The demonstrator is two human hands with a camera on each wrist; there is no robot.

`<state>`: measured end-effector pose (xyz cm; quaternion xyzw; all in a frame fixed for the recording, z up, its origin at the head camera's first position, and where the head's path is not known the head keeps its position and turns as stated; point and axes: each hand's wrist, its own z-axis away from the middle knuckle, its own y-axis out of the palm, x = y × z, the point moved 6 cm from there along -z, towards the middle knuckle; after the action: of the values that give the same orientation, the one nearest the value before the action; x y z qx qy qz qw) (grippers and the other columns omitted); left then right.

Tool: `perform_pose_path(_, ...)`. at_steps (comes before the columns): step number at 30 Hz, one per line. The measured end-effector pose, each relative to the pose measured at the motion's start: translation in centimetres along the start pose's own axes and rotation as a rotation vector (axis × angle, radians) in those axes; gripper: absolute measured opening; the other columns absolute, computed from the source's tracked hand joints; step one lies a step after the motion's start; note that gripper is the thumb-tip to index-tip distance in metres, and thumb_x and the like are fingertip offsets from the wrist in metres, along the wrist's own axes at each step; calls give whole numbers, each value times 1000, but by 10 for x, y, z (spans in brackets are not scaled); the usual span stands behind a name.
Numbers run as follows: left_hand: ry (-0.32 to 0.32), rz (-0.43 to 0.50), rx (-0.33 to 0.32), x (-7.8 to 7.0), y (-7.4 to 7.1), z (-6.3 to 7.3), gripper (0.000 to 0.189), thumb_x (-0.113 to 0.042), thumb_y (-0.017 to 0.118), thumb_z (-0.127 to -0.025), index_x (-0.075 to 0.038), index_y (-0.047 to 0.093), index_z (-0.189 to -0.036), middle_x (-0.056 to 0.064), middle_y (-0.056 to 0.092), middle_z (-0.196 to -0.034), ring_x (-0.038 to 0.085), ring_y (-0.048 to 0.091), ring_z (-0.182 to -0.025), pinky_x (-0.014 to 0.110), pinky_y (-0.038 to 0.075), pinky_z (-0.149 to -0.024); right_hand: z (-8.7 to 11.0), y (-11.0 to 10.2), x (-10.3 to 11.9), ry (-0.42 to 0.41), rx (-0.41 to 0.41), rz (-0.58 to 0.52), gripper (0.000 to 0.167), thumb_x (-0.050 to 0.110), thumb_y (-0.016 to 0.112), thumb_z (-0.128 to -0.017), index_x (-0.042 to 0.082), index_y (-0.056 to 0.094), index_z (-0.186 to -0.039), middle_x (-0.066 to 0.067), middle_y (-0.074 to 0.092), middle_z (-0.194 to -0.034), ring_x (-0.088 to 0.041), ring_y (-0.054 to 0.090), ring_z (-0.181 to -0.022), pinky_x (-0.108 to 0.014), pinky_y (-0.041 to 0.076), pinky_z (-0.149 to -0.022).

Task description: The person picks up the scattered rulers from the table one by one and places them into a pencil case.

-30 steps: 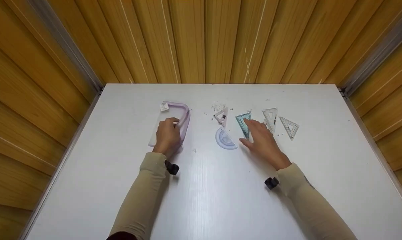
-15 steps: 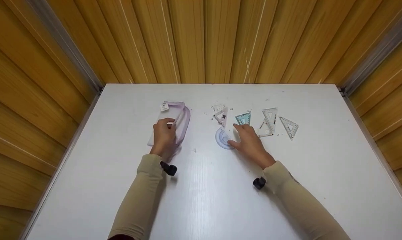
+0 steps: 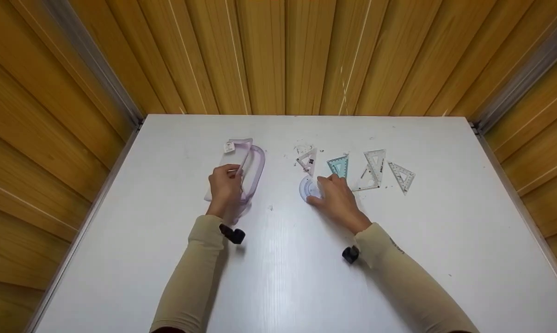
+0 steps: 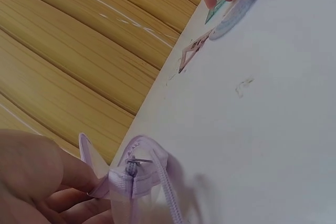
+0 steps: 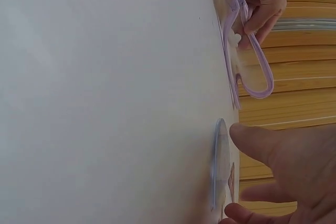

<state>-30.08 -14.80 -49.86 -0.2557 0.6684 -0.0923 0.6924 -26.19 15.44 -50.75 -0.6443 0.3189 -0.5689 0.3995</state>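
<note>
A translucent zip pouch (image 3: pixel 259 169) with lilac trim lies at left, its mouth partly raised. My left hand (image 3: pixel 225 187) pinches its upper edge between thumb and fingers; the left wrist view shows the zip slider (image 4: pixel 131 167) close by. My right hand (image 3: pixel 338 201) reaches down over a pale blue protractor (image 3: pixel 306 189), covering its right part. Thumb and fingers (image 5: pixel 252 216) stay spread apart, the thumb tip right beside the protractor's edge. Just beyond lies a teal set square (image 3: pixel 338 163), its lower end behind that hand. A pinkish set square (image 3: pixel 309 163) lies farther left.
Clear set squares (image 3: pixel 376 159) overlap right of the teal one, with another set square (image 3: pixel 402 177) farther right. A small white tag (image 3: pixel 229 147) sits at the pouch's far corner. Small crumbs dot the white table (image 3: pixel 278 259). Wood-look panels (image 3: pixel 260 55) enclose its back and sides.
My right hand has moved left from the teal set square to the protractor. My left hand has drawn the pouch's upper edge leftward, widening its mouth.
</note>
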Motion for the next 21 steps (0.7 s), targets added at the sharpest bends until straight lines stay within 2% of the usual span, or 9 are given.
perform_pose_path(3, -11, 0, -2, 2, -1, -1, 23, -2, 65, -96, -1, 75, -117, 16, 76, -108, 26, 74, -100, 37, 57, -81, -1, 1, 3, -24, -20, 58, 45, 40, 84, -84, 3, 67, -104, -21, 60, -111, -40, 53, -100, -51, 48, -78)
perform_pose_path(8, -50, 60, 1, 2, -1, 0, 25, -1, 64, -97, -1, 74, -120, 16, 76, -109, 27, 74, -100, 36, 57, -80, -3, -1, 4, -23, -20, 84, 38, 35, 86, -82, 7, 60, -84, -18, 60, -102, -38, 53, -93, -48, 46, -74)
perform_pose_path(11, -70, 106, 7, 3, -3, 0, 27, 0, 65, -96, -3, 73, -121, 15, 76, -109, 27, 73, -100, 35, 56, -78, -5, -3, 2, -3, 1, 42, 32, 27, 86, -83, 6, 63, -85, -17, 60, -98, -36, 53, -93, -47, 45, -75)
perform_pose_path(14, -83, 157, 15, 4, -5, 0, 29, 0, 66, -96, -5, 72, -123, 16, 76, -110, 28, 73, -101, 32, 55, -75, -7, -5, 0, 13, 29, -4, 26, 20, 85, -84, 2, 69, -94, -14, 60, -95, -32, 53, -91, -45, 44, -77)
perform_pose_path(16, -85, 195, 14, 4, -7, 1, 30, 0, 67, -95, -7, 72, -125, 18, 75, -111, 30, 73, -100, 29, 54, -70, -9, -6, -1, 9, 45, -25, 26, 16, 85, -83, 0, 71, -98, -12, 60, -90, -30, 51, -88, -43, 42, -76)
perform_pose_path(21, -90, 266, 11, 8, -9, 3, 33, 0, 69, -95, -9, 72, -126, 22, 75, -110, 31, 72, -90, 22, 49, -54, -12, -8, -3, 2, 62, -73, 25, 10, 86, -81, -2, 70, -95, -13, 61, -86, -28, 48, -84, -42, 39, -74)
